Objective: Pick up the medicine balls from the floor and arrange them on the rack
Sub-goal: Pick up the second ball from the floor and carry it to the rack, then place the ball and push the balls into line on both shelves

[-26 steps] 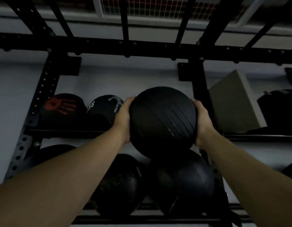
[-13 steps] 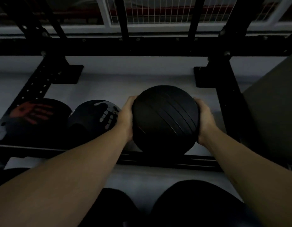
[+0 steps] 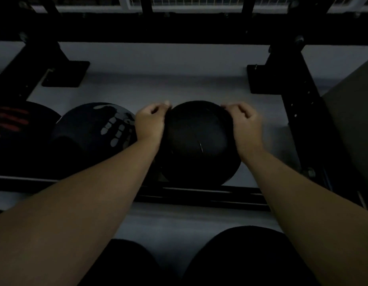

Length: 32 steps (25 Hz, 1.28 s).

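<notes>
The plain black medicine ball [image 3: 196,145] rests on the rack's shelf rails [image 3: 201,194], near the right upright [image 3: 303,112]. The left hand [image 3: 151,122] and right hand [image 3: 244,123] flank its upper sides, fingers curled loosely, touching the ball's edges without gripping it. Just beside it on the left sits a ball with a grey handprint [image 3: 100,129], then a ball with a red handprint [image 3: 16,131].

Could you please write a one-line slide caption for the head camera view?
Both hands flank a plain black medicine ball on the rack rail, beside a handprint-marked ball.
</notes>
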Available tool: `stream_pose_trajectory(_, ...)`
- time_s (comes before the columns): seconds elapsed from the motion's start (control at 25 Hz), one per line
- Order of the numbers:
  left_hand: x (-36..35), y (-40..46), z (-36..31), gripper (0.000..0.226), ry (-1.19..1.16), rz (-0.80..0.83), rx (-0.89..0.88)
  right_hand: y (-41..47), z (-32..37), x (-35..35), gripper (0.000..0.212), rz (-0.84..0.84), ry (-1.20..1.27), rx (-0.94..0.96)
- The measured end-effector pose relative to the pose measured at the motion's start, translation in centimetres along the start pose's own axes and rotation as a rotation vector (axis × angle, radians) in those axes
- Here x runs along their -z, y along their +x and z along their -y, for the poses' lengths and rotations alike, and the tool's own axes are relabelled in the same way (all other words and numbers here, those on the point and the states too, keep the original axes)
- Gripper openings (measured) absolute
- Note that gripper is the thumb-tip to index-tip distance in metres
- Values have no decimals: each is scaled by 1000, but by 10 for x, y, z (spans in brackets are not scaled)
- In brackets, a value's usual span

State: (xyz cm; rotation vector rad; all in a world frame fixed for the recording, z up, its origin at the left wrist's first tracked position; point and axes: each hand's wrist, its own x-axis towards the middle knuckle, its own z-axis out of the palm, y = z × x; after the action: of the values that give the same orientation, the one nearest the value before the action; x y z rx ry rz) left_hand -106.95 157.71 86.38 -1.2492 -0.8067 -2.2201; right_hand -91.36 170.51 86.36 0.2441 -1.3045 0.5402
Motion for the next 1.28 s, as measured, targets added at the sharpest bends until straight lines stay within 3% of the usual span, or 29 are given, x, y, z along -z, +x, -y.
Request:
stream_pose_trajectory(0.08,-1,-8,17,28,99,102,29,-7,-20,0,28,187,-111,-82)
stream_pose_trajectory(0.2,-1,-25,46,43,266,306,123,-18,-45,4,63,420,-270,-285)
stream_pose_trajectory(0.4,2,-22,54,56,303,336,111,-19,-58,3,76,388,-293,-326)
stream_pose_trajectory(0.76,4,-30,55,60,420,350,41,-27,-49,1,61,319,-362,-230)
stream_pose_trajectory(1.0,9,-52,46,67,665,377,46,-35,-30,15,58,470,-542,-223)
stream_pose_trajectory(1.28,28,-109,36,87,1011,482,9,-76,-7,63,60,566,-587,-249)
